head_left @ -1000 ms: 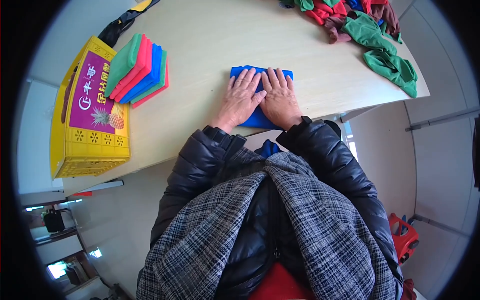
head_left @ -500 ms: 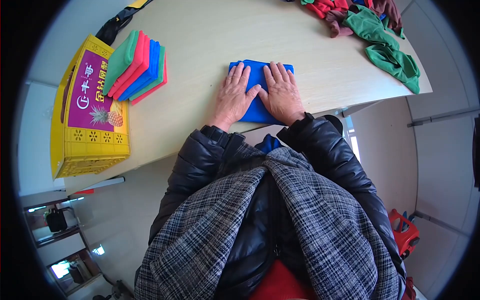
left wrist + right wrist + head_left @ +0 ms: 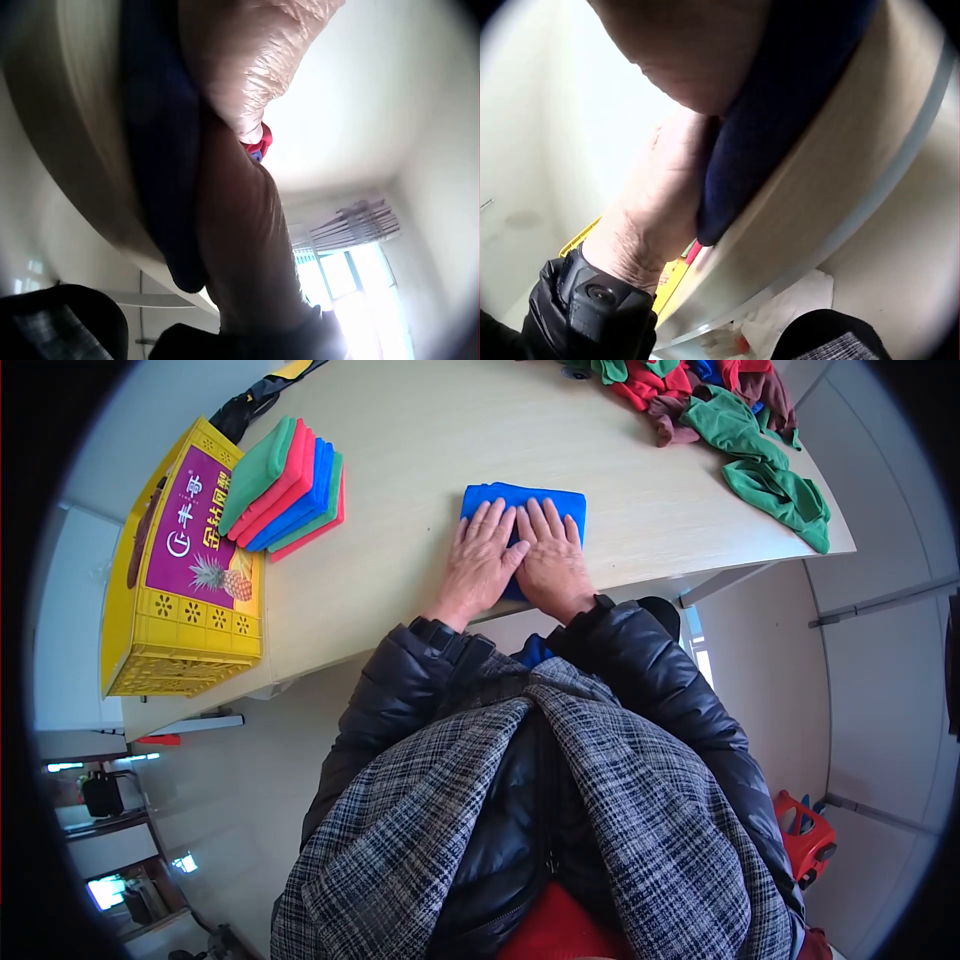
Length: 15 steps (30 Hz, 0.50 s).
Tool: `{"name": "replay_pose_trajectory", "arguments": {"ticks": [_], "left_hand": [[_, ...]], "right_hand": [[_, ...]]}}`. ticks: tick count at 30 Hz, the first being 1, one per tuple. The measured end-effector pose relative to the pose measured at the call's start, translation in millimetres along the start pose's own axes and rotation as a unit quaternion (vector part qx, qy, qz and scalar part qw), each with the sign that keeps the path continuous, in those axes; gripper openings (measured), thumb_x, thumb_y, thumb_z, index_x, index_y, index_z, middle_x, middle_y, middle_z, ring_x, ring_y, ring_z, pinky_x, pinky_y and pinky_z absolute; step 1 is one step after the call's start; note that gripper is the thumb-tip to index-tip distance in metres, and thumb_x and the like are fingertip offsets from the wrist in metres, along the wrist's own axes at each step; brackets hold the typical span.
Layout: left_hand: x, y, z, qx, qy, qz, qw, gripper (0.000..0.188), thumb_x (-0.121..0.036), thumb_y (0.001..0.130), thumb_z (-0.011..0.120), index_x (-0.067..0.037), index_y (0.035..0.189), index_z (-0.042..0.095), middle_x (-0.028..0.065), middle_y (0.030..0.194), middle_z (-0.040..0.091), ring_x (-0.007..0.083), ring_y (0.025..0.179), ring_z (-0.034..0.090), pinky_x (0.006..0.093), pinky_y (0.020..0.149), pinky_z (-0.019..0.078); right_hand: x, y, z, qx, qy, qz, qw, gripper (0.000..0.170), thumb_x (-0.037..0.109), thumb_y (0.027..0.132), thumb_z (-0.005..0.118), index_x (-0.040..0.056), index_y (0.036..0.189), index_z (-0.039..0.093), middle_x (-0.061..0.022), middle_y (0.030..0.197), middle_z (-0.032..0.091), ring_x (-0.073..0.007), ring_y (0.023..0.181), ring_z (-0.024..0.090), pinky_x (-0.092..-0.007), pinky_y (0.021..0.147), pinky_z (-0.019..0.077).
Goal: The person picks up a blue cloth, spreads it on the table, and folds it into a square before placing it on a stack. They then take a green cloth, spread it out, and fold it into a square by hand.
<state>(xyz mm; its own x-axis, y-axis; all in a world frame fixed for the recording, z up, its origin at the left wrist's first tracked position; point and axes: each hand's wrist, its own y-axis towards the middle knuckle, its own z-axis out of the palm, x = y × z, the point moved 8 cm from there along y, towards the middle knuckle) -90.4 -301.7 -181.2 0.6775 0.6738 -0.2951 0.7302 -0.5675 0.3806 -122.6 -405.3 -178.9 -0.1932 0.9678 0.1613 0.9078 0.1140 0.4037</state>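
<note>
A folded blue cloth lies flat near the table's front edge in the head view. On its left half rests my left hand, palm down with fingers extended away from me. My right hand presses beside it on the right half, fingers also straight. The two thumbs meet over the middle of the cloth, and the hands cover much of it. From the side, the right wrist view has the cloth as a thick dark blue layer under the palms. The left wrist view shows the cloth in shadow.
To the left, a stack of folded green, red and blue cloths stands against a yellow plastic crate with a purple label. Loose green cloth and a crumpled multicoloured heap lie at the back right. The table edge runs close in front.
Half a second ago the hands had slid apart on the blue cloth, baring its middle. Now they have come back together, thumbs meeting, as one second ago. The head view has shifted slightly.
</note>
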Motion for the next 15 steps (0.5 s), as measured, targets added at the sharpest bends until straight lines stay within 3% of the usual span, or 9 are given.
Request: {"name": "replay_pose_trajectory", "arguments": {"ticks": [4, 12, 15], "left_hand": [[3, -3, 15, 0.049, 0.024, -0.017, 0.998, 0.065, -0.050, 0.105, 0.036, -0.006, 0.152, 0.039, 0.0144, 0.161, 0.031, 0.0314, 0.150, 0.025, 0.0465, 0.122, 0.0185], [15, -10, 11, 0.040, 0.013, -0.042, 0.998, 0.068, -0.053, 0.105, 0.036, -0.007, 0.154, 0.035, 0.0141, 0.162, 0.029, 0.0309, 0.150, 0.025, 0.0461, 0.122, 0.0191], [21, -14, 10, 0.038, 0.002, -0.068, 0.997, 0.069, -0.054, 0.104, 0.036, -0.007, 0.155, 0.034, 0.0138, 0.163, 0.027, 0.0305, 0.151, 0.025, 0.0471, 0.122, 0.0192]], "right_hand": [[-3, -5, 10, 0.059, 0.018, 0.017, 0.998, 0.061, 0.034, 0.098, 0.050, 0.0012, 0.149, 0.042, -0.0195, 0.158, 0.036, -0.0371, 0.148, 0.029, -0.0519, 0.120, 0.0217], [-18, -5, 4, 0.021, 0.051, 0.031, 0.998, 0.064, 0.040, 0.099, 0.049, 0.0005, 0.148, 0.042, -0.0198, 0.157, 0.036, -0.0360, 0.148, 0.029, -0.0541, 0.119, 0.0224], [-30, -9, 3, 0.043, 0.043, 0.073, 0.995, 0.066, 0.041, 0.099, 0.050, 0.0014, 0.150, 0.039, -0.0186, 0.159, 0.034, -0.0356, 0.149, 0.027, -0.0528, 0.120, 0.0226]]}}
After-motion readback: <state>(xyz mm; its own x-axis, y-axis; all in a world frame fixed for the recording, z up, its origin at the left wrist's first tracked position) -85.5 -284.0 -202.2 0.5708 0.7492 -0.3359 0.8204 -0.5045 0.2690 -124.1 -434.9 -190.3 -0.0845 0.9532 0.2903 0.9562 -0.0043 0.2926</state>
